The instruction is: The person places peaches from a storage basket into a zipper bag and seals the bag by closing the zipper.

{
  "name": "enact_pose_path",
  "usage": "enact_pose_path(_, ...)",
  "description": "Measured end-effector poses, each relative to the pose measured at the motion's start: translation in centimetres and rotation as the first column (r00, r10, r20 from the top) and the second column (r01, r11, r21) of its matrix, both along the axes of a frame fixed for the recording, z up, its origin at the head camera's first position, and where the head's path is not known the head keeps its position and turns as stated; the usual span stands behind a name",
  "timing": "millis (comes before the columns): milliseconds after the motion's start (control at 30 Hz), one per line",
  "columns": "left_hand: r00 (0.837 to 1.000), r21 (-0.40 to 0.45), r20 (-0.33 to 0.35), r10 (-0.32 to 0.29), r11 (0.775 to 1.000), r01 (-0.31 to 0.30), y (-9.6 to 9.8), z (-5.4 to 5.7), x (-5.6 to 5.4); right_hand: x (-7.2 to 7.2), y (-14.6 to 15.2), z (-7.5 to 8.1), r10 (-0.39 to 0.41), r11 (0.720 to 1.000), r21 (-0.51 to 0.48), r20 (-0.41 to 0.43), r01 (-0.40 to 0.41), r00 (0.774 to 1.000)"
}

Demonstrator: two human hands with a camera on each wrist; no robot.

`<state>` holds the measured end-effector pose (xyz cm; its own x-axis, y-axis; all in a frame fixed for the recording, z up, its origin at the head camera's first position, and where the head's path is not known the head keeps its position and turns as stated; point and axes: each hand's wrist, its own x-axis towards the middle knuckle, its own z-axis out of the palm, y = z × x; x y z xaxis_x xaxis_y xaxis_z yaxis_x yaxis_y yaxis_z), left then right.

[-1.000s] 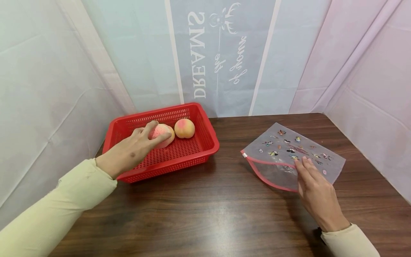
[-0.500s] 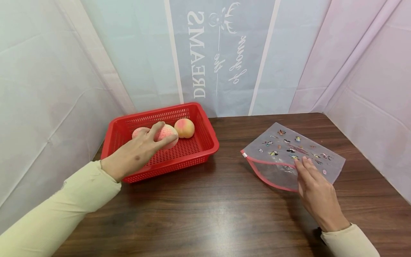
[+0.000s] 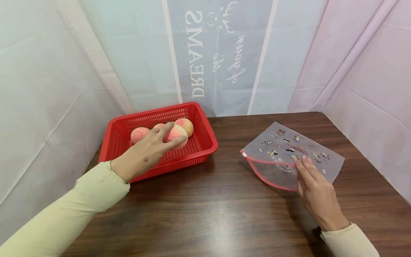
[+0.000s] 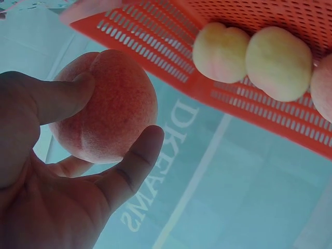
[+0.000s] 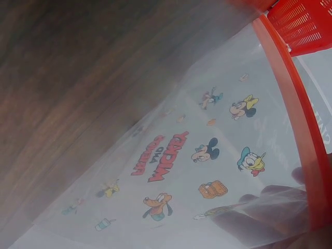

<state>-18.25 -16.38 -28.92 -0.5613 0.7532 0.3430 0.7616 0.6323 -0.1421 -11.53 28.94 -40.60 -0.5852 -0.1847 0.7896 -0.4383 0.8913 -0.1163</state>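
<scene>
Peach point(image 4: 122, 106), round, creased and speckled, sits in the left grip point(image 3: 142, 151).

Pink peach point(image 4: 116, 106) is held, printed bag point(image 3: 280, 151) gapes

We see the left hand point(image 4: 57, 202) holding a reddish peach point(image 4: 116, 114) between thumb and fingers. At upper right we find a red basket point(image 4: 140, 44) with two yellowish peaches point(image 4: 277, 65) side by side and a pinker peach point(image 4: 324, 88), partly cut off; beyond, we read DREAMS on bluish cloth point(image 4: 249, 181).
</scene>
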Motion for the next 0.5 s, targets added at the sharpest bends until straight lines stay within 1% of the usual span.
enact_pose_path(200, 0.997, -0.009, -0.069, -0.043, 0.999, 0.043, 1.2, -0.4, 0.1, -0.1, -0.1, 0.2, -0.008, 1.000, 0.000, 0.003, 0.008, 1.000)
enact_pose_path(333, 0.987, -0.035, -0.148, -0.062, 0.998, 0.058, 2.1, -0.4, 0.1, 0.0, -0.1, 0.2, -0.012, 1.000, 0.002, 0.000, 0.012, 1.000)
enact_pose_path(433, 0.980, -0.043, -0.185, -0.075, 0.997, 0.069, 2.6, -0.5, 0.1, 0.0, -0.1, 0.2, -0.011, 1.000, 0.000, 0.002, 0.011, 1.000)
enact_pose_path(500, 0.976, -0.036, -0.197, -0.093, 0.995, 0.088, 3.0, -0.6, 0.1, 0.0, -0.2, 0.2, -0.007, 1.000, 0.000, -0.004, 0.007, 1.000)
